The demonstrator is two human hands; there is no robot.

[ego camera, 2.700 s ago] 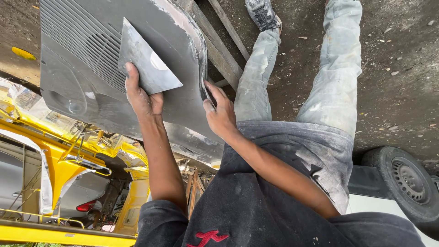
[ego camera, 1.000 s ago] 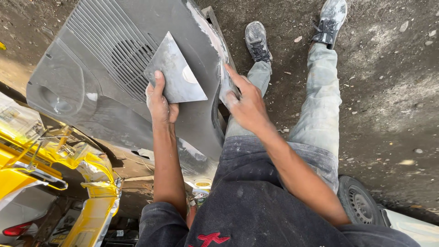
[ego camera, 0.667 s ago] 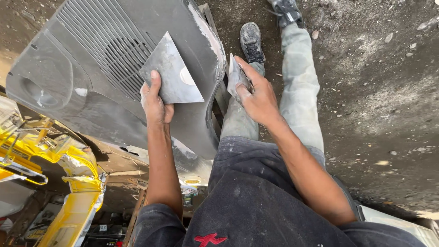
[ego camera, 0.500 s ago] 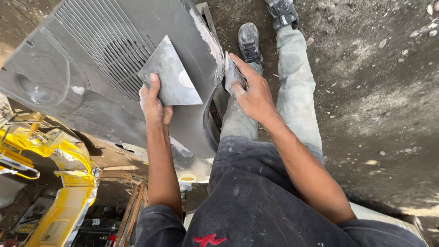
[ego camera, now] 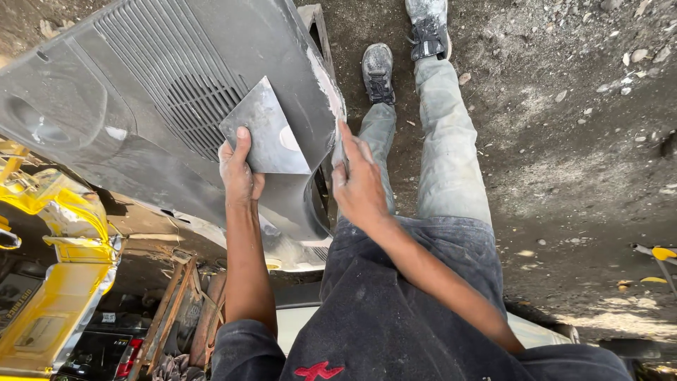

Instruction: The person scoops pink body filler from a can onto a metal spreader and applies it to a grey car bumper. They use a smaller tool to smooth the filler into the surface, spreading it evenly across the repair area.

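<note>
A large grey plastic body panel (ego camera: pixel 141 106) with a ribbed grille leans in front of me. My left hand (ego camera: pixel 238 173) grips a flat grey metal plate (ego camera: pixel 264 130) with a pale filler smear, held against the panel. My right hand (ego camera: pixel 360 183) holds a small putty knife (ego camera: pixel 338 144) pressed to the panel's right edge, where pale filler (ego camera: pixel 326 77) runs along the rim. My legs in dusty jeans and dark shoes stretch out beyond.
Dirt ground with pebbles (ego camera: pixel 578 113) spreads to the right. A yellow vehicle body (ego camera: pixel 49 282) stands at the lower left, with rusty metal frames (ego camera: pixel 180 310) beside it. A yellow-handled tool (ego camera: pixel 659 254) lies at the right edge.
The view has shifted, with the panel now further left and lower. My right hand moved down the panel's right edge with the knife. My left hand keeps the plate.
</note>
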